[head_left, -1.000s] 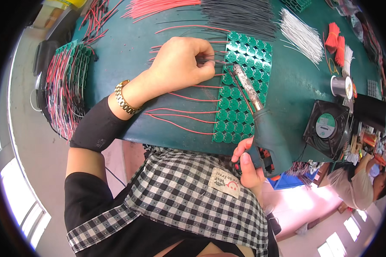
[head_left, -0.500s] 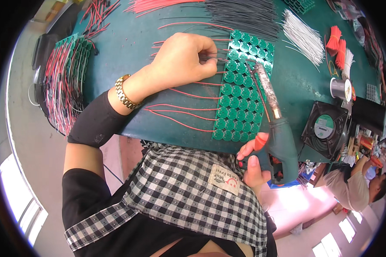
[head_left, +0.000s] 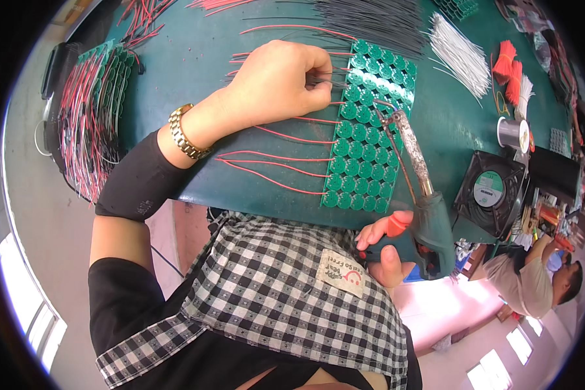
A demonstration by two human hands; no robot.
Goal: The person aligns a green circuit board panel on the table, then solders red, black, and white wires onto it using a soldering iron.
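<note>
My left hand (head_left: pixel 283 81), closed in a pinch, holds thin black wires (head_left: pixel 318 80) at the left edge of a green circuit board panel (head_left: pixel 364 153) made of many round boards. Several red wires (head_left: pixel 291 166) run leftward from that same edge. In my right hand (head_left: pixel 387 253) is a dark green soldering gun (head_left: pixel 434 224), gripped by its handle; part of the hand is hidden behind it. A red cover shows on one finger. The gun's bent tip hangs over the upper middle of the panel; whether it touches cannot be made out.
Black wires (head_left: pixel 374 26) and white wires (head_left: pixel 460 55) lie at the far side. Right of the panel stand a solder spool (head_left: pixel 513 134) and a black fan (head_left: pixel 491 193). Wired boards (head_left: pixel 94 117) are stacked at the left edge. Another person (head_left: pixel 526 279) sits at far right.
The soldering gun and its tip have shifted slightly down and to the right over the panel. My left hand keeps its pinch near the panel's edge. The whole view has shifted a little.
</note>
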